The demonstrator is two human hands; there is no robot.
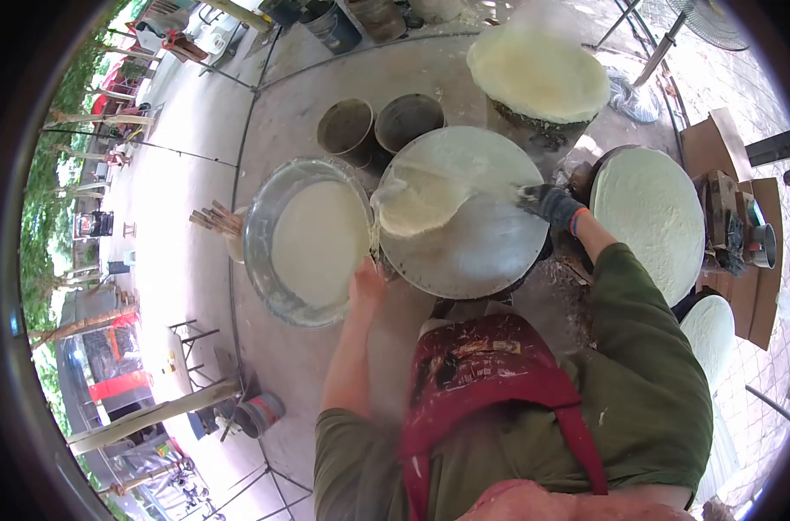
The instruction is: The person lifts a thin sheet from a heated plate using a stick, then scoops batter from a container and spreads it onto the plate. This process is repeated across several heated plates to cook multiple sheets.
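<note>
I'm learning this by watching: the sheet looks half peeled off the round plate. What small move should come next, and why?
Probably draw the gloved right hand further across the round plate, lifting the thin sheet free. The sheet is folded up on the plate's left side, while the left hand steadies at the rim beside the batter basin.

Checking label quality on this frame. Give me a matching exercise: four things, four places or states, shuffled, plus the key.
Things:
1. left hand
2. right hand
3. metal basin
4. two dark buckets

Places or states:
A. gloved, at the far right edge of the round steaming surface
B. holds pale batter
C. bare, at the basin's near rim
D. beyond the basin, side by side

Pairs: 1-C, 2-A, 3-B, 4-D
</note>
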